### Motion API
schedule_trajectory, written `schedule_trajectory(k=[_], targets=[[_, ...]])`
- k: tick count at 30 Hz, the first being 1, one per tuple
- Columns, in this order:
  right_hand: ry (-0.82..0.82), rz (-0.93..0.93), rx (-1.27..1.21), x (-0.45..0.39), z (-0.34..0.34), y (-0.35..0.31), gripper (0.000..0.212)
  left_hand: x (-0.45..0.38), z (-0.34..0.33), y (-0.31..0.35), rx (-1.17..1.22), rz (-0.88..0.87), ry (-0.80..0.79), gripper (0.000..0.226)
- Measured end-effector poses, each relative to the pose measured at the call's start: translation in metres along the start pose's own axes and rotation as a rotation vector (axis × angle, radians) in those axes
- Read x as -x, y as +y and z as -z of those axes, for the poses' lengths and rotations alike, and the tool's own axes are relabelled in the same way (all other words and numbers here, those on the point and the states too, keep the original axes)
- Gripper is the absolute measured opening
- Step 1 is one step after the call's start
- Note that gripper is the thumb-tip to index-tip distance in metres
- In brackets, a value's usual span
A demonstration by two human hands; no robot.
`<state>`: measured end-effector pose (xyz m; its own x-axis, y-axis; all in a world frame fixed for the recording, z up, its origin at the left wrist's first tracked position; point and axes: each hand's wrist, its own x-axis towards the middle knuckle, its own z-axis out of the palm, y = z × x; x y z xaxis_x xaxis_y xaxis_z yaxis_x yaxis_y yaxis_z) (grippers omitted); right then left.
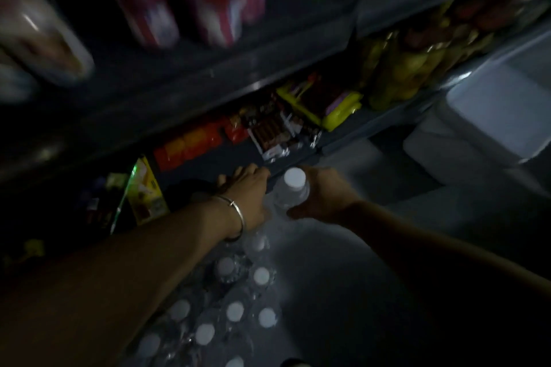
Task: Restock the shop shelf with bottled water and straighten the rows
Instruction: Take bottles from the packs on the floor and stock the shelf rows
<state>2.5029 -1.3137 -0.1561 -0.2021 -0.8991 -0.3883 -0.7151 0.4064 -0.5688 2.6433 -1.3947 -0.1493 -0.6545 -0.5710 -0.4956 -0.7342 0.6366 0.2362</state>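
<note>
A: Where's the clear plastic water bottle with the white cap (292, 189)?
B: In the right hand (320, 198), fingers wrapped round it, by the dark bottom shelf's edge (298, 162).
A: The left hand (247, 191)?
B: At the bottle's nine o'clock, reaching onto the shelf; its grip can't be told.
A: The other white-capped bottles (235, 311)?
B: On the floor, six o'clock.

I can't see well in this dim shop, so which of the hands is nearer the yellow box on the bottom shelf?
Left. The left hand reaches just right of the yellow box; the right hand, holding a water bottle, is farther right.

light: dim | floor (343, 247): grey, below the hands | shelving (208, 80): dark metal, above them | white bin (492, 116): far right
</note>
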Motion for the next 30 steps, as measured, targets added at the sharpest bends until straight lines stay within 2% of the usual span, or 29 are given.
schedule_trajectory(k=[3,6,8,12,14,17,20,27,30], targets=[[-0.055,0.085,0.102,0.048,0.084,-0.062,0.071,0.053,0.084,0.025,0.09,-0.024,-0.001,0.068],[-0.027,0.176,0.139,0.1,0.175,-0.136,0.068,0.12,0.182,0.051,0.195,-0.12,0.012,0.075],[-0.015,0.242,0.172,0.136,0.239,-0.192,0.058,0.166,0.253,0.066,0.268,-0.191,0.007,0.061],[0.053,0.394,0.16,0.22,0.362,-0.309,0.037,0.275,0.392,0.094,0.254,-0.254,0.019,0.032],[0.111,0.461,0.139,0.26,0.418,-0.364,0.017,0.328,0.454,0.1,0.28,-0.28,0.112,0.025],[0.225,0.556,0.075,0.317,0.488,-0.443,0.013,0.407,0.534,0.104,0.323,-0.322,0.243,0.04],[0.327,0.67,0.027,0.364,0.544,-0.516,0.033,0.481,0.601,0.11,0.404,-0.376,0.386,0.027],[0.489,0.846,-0.161,0.418,0.62,-0.652,0.019,0.592,0.709,0.098,0.446,-0.337,0.811,0.044],[0.531,0.885,-0.206,0.41,0.633,-0.697,0.03,0.607,0.734,0.085,0.529,-0.346,0.907,0.032]])
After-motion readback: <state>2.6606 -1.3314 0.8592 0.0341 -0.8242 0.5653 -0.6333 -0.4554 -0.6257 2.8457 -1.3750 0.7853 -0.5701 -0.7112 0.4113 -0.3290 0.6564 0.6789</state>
